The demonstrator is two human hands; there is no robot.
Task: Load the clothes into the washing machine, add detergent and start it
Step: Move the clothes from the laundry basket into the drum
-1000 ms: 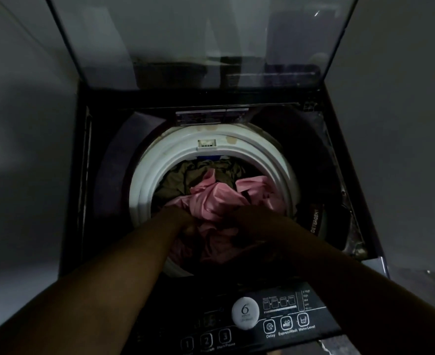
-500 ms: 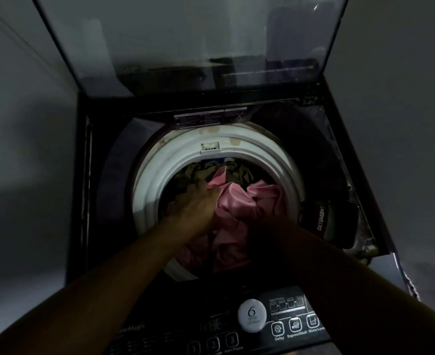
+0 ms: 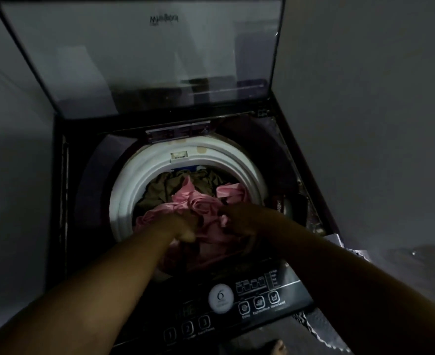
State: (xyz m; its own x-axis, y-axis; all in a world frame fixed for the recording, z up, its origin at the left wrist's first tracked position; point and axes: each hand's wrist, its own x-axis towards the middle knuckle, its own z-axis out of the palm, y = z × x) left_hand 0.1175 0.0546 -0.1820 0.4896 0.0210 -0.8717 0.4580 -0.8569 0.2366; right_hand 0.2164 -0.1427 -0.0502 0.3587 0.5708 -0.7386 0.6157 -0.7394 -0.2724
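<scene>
A dark top-loading washing machine (image 3: 65,201) stands open in a dim room, its white drum rim (image 3: 132,190) facing up. Inside lie a pink garment (image 3: 185,203) on top and an olive-brown garment (image 3: 157,190) behind it. Both my arms reach into the drum. My left hand (image 3: 183,226) grips a fold of the pink garment near the front. My right hand (image 3: 239,221) holds the same pink cloth on the right side, fingers curled into it. No detergent container is in sight.
The glass lid (image 3: 147,60) stands upright at the back. The control panel (image 3: 237,303) with round dial and buttons runs along the front edge. A detergent compartment (image 3: 285,206) sits right of the drum. Grey walls close in on both sides.
My left hand has drawn back from deep in the drum toward the front and now grips pink cloth; the right hand has shifted slightly. The view has tilted up.
</scene>
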